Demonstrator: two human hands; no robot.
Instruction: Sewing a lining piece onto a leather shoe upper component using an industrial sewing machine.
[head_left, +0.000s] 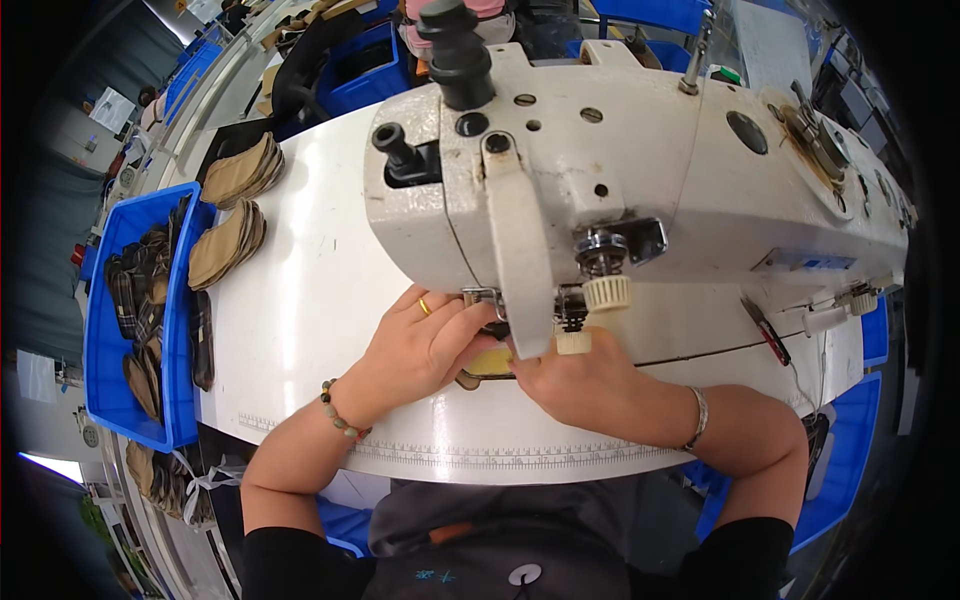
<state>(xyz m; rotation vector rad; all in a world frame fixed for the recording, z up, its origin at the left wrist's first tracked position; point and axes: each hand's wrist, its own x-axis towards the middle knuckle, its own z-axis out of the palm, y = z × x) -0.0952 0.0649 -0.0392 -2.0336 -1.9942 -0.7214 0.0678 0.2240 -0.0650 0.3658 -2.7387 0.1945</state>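
A white industrial sewing machine (620,150) stands over the table in front of me. Under its needle area lies a small fabric piece (488,362), yellow on top with a dark edge and a bit of tan showing at its left. My left hand (420,350), with a ring and a beaded bracelet, grips the piece's left side beside the presser foot, fingers bent. From the right, my right hand (585,385) pinches its other edge; the machine's thread lever and tension knob partly cover these fingers. The needle itself is hidden.
Two stacks of tan curved fabric pieces (228,243) lie at the table's left. A blue bin (180,425) beside them holds dark plaid pieces. Red-handled thread snips (768,332) rest at the right. A printed ruler scale (520,460) runs along the table's near edge.
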